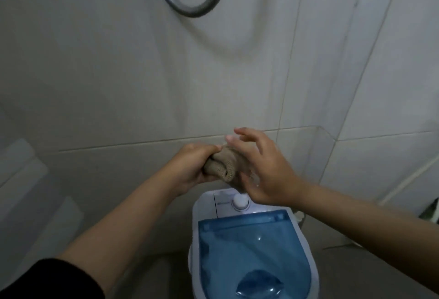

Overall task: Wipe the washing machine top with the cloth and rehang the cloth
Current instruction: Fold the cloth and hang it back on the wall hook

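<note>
A small white washing machine [306, 272] with a see-through blue lid [249, 251] and a white round knob [240, 201] stands low in the middle. Above its back edge I hold a bunched beige knitted cloth [222, 168]. My left hand [190, 168] is shut around the cloth's left end. My right hand [263, 168] is just right of the cloth with its fingers spread, touching or nearly touching the cloth's right side; I cannot tell which. The cloth is clear of the lid.
Pale tiled walls close in behind and to the right. A grey shower hose [190, 2] loops down from the top. A white pipe [403, 180] runs along the right wall. A pale ledge [21, 156] sits at the left.
</note>
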{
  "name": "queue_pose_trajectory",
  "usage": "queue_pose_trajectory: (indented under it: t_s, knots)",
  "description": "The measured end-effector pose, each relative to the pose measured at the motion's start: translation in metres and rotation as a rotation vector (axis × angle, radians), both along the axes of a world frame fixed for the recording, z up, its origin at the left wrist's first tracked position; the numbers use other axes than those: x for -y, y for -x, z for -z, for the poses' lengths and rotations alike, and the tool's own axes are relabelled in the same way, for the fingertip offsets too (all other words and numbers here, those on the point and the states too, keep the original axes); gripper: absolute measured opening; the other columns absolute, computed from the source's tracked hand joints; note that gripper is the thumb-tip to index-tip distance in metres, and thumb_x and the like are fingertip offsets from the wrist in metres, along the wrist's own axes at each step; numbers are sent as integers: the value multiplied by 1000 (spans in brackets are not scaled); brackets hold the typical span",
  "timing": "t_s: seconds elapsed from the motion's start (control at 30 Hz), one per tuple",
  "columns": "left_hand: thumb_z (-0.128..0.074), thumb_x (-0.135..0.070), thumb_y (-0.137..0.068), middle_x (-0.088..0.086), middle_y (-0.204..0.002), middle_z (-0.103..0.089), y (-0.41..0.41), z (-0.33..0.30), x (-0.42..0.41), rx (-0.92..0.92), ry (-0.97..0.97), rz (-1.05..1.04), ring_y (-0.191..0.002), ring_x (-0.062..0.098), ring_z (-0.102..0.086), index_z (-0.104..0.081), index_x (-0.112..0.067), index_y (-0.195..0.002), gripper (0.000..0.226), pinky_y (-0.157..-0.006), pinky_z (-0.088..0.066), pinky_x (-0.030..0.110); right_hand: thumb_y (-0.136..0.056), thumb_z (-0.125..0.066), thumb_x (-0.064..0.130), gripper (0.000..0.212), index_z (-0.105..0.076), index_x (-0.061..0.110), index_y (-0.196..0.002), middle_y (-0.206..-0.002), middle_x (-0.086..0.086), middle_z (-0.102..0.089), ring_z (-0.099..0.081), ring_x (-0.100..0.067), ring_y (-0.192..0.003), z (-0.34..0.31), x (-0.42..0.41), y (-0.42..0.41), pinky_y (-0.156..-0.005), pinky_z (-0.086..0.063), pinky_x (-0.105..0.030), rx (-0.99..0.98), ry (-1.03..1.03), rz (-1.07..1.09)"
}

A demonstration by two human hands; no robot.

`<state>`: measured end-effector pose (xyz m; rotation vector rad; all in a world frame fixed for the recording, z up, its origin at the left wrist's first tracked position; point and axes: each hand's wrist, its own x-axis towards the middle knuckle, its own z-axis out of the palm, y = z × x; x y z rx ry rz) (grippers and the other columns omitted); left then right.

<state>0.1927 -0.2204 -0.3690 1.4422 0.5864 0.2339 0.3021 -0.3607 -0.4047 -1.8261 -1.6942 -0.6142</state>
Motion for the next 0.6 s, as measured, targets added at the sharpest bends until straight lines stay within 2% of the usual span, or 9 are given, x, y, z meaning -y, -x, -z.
queue_pose_trajectory:
  t_s: [0.07, 0.13, 0.2, 0.27, 0.33, 0.4, 0.5, 0.6]
  knots:
    - [-52, -17, -93, 2, -71, -67, 5, -33, -3, -61, 97, 37, -56, 6, -65, -65, -11, -90, 15, -50, -57, 24, -83, -56, 21, 50, -45, 23, -131, -133, -17, -40, -49, -30, -115, -36, -4, 2, -93, -39, -38, 193, -24, -88]
    - [-51, -19, -95, 6, -80, -68, 13, -81, -10, -118, 182, 29, -62, 10, -68, -64, -7, -93, 17, -61, -59, 27, -89, -52, 26, 31, -55, 27, -120, -126, -15, -44, -51, -28, -111, -82, -7, 2, -90, -39, -41, 280, -47, -148]
    - [-51, -16, -95, 11, -86, -66, 24, -135, -13, -142, 251, 7, -67, 14, -68, -60, -4, -96, 15, -60, -58, 26, -86, -59, 26, 20, -57, 24, -106, -121, -10, -48, -52, -26, -109, -133, -7, 4, -91, -41, -45, 319, -40, -169]
    - [-51, -9, -94, 13, -92, -62, 36, -186, -13, -161, 227, -13, -75, 18, -64, -55, -6, -101, 9, -56, -58, 26, -79, -66, 27, 21, -54, 21, -95, -117, -7, -56, -53, -25, -109, -186, -7, 11, -93, -41, -46, 323, -14, -175]
    - [-55, -6, -92, 12, -92, -59, 50, -243, -13, -191, 129, -78, -74, 20, -62, -49, -12, -113, 23, -53, -57, 27, -76, -68, 27, 21, -52, 20, -87, -109, -6, -67, -57, -24, -108, -249, -11, 21, -97, -42, -45, 249, 94, -218]
    - [-57, -6, -91, 13, -88, -60, 62, -283, -10, -239, 17, -98, -65, 18, -65, -46, -15, -119, 31, -53, -57, 27, -77, -64, 25, 15, -55, 16, -84, -95, -8, -71, -65, -24, -95, -296, -16, 34, -91, -50, -40, 129, 233, -261]
    - [-54, -9, -92, 12, -78, -65, 84, -350, -12, -310, -162, -99, -55, 14, -66, -49, -18, -108, 19, -52, -53, 23, -80, -63, 19, 13, -61, 14, -91, -82, -5, -70, -67, -21, -78, -370, -28, 55, -69, -56, -33, -179, 380, -259]
    - [-53, -14, -94, 9, -78, -63, 106, -397, -21, -271, -333, -122, -65, 16, -64, -57, -14, -95, 5, -47, -48, 17, -79, -67, 16, 19, -64, 19, -98, -78, 13, -65, -60, 3, -74, -417, -46, 70, -67, -51, -23, -318, 348, -252]
